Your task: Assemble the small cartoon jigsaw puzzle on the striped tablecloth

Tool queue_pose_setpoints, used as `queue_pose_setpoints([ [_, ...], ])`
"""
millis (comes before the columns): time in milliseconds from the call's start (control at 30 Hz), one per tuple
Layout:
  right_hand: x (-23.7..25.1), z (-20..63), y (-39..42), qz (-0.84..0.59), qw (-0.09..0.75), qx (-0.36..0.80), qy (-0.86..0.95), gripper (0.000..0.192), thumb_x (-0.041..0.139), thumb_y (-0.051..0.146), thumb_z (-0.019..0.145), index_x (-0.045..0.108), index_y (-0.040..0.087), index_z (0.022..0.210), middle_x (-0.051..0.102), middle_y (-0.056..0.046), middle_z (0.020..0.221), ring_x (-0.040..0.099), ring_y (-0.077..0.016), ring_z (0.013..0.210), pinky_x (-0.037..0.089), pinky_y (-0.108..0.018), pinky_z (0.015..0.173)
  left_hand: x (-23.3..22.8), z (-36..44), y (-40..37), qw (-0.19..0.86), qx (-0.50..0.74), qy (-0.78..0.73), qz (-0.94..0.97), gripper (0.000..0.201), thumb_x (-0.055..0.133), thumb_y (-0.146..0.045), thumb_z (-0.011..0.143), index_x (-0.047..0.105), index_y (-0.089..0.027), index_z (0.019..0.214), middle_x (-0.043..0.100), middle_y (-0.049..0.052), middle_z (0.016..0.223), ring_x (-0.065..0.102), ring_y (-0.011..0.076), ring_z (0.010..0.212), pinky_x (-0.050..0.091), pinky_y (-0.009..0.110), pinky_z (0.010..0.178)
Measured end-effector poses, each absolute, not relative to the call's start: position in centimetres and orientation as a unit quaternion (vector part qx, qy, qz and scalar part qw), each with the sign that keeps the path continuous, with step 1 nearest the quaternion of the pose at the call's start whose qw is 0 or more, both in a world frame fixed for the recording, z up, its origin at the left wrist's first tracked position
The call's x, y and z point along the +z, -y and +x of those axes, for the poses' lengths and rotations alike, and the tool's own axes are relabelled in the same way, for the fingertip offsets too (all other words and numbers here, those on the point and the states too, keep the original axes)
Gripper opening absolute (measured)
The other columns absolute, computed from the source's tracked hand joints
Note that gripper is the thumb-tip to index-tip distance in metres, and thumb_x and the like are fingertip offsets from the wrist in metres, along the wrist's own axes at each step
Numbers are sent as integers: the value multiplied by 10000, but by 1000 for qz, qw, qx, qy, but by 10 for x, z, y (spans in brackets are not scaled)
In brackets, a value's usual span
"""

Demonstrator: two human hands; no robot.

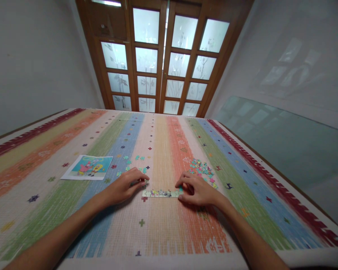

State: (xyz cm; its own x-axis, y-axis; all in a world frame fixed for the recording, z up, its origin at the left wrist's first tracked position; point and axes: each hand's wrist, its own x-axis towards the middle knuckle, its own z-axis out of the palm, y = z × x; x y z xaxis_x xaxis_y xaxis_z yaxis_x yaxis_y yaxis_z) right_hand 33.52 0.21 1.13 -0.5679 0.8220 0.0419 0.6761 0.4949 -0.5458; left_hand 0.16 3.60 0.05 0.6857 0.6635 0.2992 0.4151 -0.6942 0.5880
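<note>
One big desk (166, 228) is covered in bright stripes, and everything is spread on it. One picture card (88, 167) is laid to the left, past the left hand (131, 183). One heap of puzzle pieces (201, 168) is set just beyond the right hand (198, 189); too many are piled there to be counted. One strip of joined pieces (160, 194) is laid flat between the two hands, with its long side running left to right. Its right end is met by the right fingers (183, 180), so the right hand is nearer; its left end is just below the left fingers (141, 176). The right fingers are bent, with a small gap, around one teal piece (181, 188), but whether it is gripped cannot be told. The left fingers are half curled near one green piece (147, 181); whether it is held cannot be told. About eight loose pieces (142, 158) are scattered beyond the left hand.
</note>
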Motion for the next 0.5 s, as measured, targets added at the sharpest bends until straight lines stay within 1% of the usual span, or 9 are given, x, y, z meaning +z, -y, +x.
queue_pose_setpoints([
  [100, 12, 335, -2, -440, 148, 245, 851, 241, 723, 253, 766, 715, 205, 1002, 644, -68, 981, 599, -224, 878, 482, -385, 827, -1, 4, -33, 246, 251, -324, 878, 153, 536, -325, 1017, 651, -224, 1021, 684, 66, 935, 615, 221, 858, 516, 397, 792],
  [200, 11, 335, -2, -444, 146, 245, 850, 238, 719, 247, 767, 712, 212, 1002, 640, -64, 981, 599, -219, 870, 483, -383, 826, -2, 5, -32, 246, 244, -319, 882, 168, 533, -322, 1018, 651, -224, 948, 679, 64, 919, 608, 222, 862, 511, 392, 790],
  [500, 9, 336, -2, -443, 150, 244, 849, 241, 716, 250, 765, 718, 206, 1002, 633, -67, 967, 601, -231, 888, 482, -388, 826, -4, 7, -36, 229, 249, -287, 896, 177, 540, -304, 1036, 676, -238, 944, 710, 49, 919, 601, 230, 917, 486, 432, 871],
])
